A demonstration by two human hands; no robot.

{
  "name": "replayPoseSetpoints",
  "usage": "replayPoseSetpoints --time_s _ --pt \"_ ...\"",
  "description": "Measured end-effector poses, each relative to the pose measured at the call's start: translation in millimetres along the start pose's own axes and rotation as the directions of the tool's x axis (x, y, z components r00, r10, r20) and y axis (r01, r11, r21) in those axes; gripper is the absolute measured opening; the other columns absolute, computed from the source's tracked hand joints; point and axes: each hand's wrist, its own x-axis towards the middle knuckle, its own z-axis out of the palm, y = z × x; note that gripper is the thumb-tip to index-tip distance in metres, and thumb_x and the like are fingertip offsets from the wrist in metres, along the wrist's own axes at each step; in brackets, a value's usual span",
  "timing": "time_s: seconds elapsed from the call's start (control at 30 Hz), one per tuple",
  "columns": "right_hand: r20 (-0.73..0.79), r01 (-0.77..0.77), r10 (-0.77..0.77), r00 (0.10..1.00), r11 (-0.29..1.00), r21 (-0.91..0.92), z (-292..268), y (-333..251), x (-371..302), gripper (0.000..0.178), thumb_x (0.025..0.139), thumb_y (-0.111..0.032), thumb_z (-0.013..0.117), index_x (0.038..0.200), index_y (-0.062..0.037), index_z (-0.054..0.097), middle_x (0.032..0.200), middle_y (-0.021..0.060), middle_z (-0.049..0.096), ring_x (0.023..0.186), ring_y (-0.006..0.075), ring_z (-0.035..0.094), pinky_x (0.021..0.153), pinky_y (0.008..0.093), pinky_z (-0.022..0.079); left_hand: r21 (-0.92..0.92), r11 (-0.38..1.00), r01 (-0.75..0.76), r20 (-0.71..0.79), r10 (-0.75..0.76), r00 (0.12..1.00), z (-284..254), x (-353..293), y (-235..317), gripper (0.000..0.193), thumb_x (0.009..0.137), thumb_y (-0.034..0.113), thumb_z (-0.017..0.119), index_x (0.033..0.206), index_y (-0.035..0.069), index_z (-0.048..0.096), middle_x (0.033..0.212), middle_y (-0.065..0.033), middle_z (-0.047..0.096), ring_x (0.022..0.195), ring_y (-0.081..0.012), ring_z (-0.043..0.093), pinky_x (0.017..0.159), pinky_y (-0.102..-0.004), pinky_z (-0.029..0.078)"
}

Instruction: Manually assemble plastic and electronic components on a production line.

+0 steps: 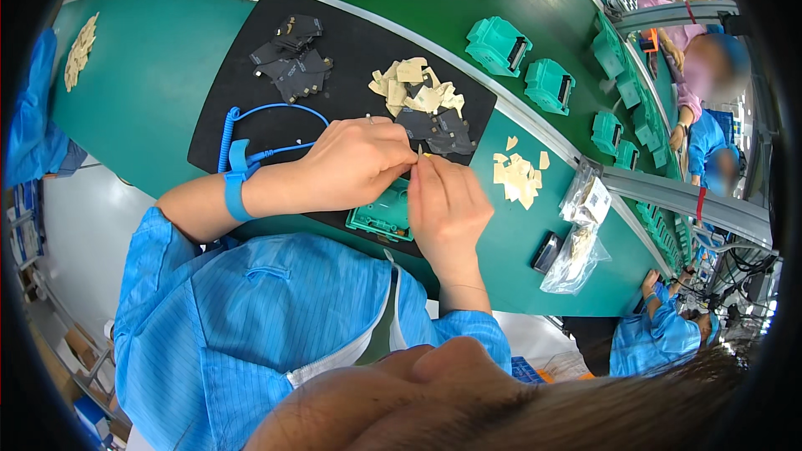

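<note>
My left hand [363, 159] and my right hand [451, 205] meet fingertip to fingertip over the black mat. Both are closed in a pinch around something small and pale, too hidden to name. Below them a green plastic housing [380, 215] lies at the mat's near edge, partly covered by my right hand. Just beyond the fingers are a heap of cream paper pieces [424, 98] and dark grey flat parts [443, 131]. A blue wrist strap [236, 192] circles my left wrist, its coiled cord [225, 138] lying on the mat.
More dark flat parts [294, 63] are piled on the black mat [221, 88]. Paper scraps [520, 179] and plastic bags [576, 242] lie to the right, by a small black object [546, 252]. Green housings [499, 44] stand on the line beyond a metal rail. Other people work at right.
</note>
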Motion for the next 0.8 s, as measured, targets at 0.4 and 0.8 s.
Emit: replayPoseSetpoints --time_s 0.4,0.8 --pt "0.104 -0.324 0.311 0.945 0.831 0.452 16 16 -3 0.014 0.064 0.003 0.066 0.075 -0.0039 0.060 0.071 0.0059 0.062 0.063 0.0224 0.059 0.053 0.0318 0.048 -0.096 0.981 0.167 0.054 -0.162 0.985 0 0 -12 0.006 0.076 0.007 0.064 0.080 0.004 0.067 0.074 -0.0082 0.061 0.072 -0.0289 0.060 0.063 -0.0374 0.048" --pt "0.174 -0.744 0.726 0.665 0.628 0.226 -5 89 -34 0.004 0.080 -0.005 0.061 0.081 -0.0013 0.062 0.066 0.0021 0.058 0.056 0.0073 0.051 0.049 0.0227 0.040 -0.367 0.883 0.291 0.069 -0.286 0.956 2 1 -18 0.007 0.082 0.001 0.064 0.088 -0.001 0.066 0.080 -0.0054 0.062 0.070 -0.0093 0.057 0.058 -0.0230 0.044"
